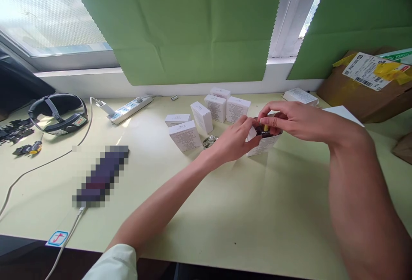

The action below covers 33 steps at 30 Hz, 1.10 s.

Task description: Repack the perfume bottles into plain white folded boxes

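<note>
My left hand (236,138) grips the side of a small white box (264,144) that stands open on the pale green table (193,211). My right hand (289,119) pinches a small dark item with a yellow part (265,128) at the box's open top. Several closed white boxes (206,114) of the same kind stand just left of and behind my hands. A small metal piece (209,141) lies by my left wrist.
A white power strip (130,108) lies at the back left, a black headset (58,114) and black clips (16,129) at far left. A cabled, blurred-out dark object (101,175) lies front left. A cardboard parcel (367,84) sits at the right, with a flat white box (300,96) beside it.
</note>
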Each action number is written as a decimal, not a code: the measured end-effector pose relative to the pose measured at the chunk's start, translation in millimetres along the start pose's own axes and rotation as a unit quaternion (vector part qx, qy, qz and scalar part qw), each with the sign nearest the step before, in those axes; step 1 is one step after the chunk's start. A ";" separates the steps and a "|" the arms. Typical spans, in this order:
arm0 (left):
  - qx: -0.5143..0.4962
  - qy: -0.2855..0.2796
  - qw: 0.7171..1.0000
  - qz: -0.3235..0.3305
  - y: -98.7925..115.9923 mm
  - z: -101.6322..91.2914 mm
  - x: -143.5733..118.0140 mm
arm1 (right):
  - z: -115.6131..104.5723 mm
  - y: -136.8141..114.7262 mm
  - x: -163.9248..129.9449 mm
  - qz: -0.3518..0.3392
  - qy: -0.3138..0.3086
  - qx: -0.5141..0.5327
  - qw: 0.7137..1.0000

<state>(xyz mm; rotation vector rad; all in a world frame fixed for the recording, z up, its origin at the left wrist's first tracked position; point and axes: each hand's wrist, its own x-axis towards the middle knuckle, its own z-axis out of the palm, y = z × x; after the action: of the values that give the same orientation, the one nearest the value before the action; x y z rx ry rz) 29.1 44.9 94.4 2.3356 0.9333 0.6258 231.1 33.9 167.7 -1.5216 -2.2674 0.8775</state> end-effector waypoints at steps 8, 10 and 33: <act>-0.009 -0.024 1.000 -0.010 -2.3 -2.6 0.5 | 0.7 2.0 -0.2 -0.022 -0.015 -0.017 1.000; -0.016 -0.027 0.999 -0.007 -3.2 -3.2 0.4 | 0.6 2.5 -0.1 -0.024 -0.019 -0.015 0.999; -0.014 -0.023 1.000 -0.009 -4.4 -3.2 -0.3 | -11.8 17.2 -5.7 -0.002 -0.001 -0.048 0.999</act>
<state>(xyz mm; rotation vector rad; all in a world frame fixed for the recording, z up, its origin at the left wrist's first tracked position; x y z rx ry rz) 24.9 48.4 93.9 2.3054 0.9184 0.5718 252.4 37.2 166.9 -1.5551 -2.3433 0.7796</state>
